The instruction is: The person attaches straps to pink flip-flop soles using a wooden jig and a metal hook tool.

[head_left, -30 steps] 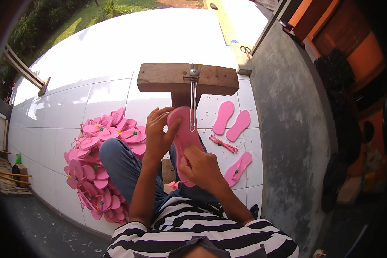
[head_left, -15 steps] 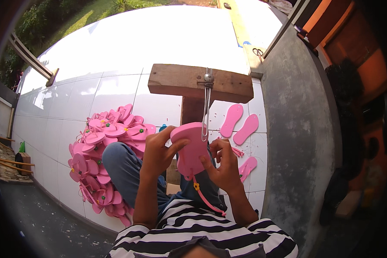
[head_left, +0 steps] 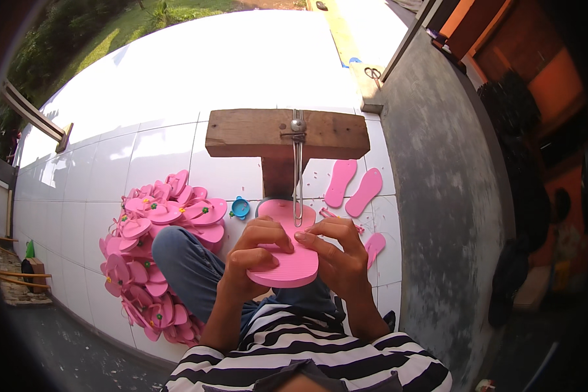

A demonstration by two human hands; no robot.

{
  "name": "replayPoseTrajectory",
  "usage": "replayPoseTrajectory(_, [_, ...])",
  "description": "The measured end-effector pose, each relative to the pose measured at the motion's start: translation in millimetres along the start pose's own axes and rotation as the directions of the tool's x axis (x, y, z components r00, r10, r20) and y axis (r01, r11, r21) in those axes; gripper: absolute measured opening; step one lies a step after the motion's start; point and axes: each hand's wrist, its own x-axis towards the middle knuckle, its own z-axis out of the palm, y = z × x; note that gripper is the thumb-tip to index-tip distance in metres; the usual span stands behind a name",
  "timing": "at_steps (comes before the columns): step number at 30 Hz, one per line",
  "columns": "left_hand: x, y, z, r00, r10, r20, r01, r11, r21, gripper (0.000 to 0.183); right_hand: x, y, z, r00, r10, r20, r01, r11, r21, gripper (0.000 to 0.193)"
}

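Head view: left hand (head_left: 251, 258) closed on pink sole (head_left: 287, 269), held over the lap, wire loop (head_left: 298, 173) above it. Right hand (head_left: 340, 255) at sole's right side, grip narrow; can't tell whether holding. Two loose soles (head_left: 364, 193) near tiled floor's (head_left: 389, 258) right edge.

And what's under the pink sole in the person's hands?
Blue jeans show just past the near edge of the pink sole. Its underside, and whatever lies directly beneath, can't be seen: the sole covers it.

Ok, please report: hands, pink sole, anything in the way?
Left hand, right hand both on pink sole. Ribbed face up. Wire loop overlaps sole's far part in view; contact unclear.
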Motion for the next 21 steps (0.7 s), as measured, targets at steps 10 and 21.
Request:
replayPoseTrajectory(10, [26.4, -18.0, -5.1, 0.987, 0.156, -0.04, -0.157, 0.987, -0.017, 0.057, 7.4, -6.2, 8.0, 0.964, 0.161, -0.211, -0.126, 0.977, 0.17, 0.033])
replayPoseTrajectory(21, [41.3, 8.7, 5.6, 0.974, -0.166, -0.155, 0.16, 0.986, -0.052, 0.06, 17.0, -18.3, 2.1, 0.97, 0.142, -0.199, -0.123, 0.987, 0.106, 0.027])
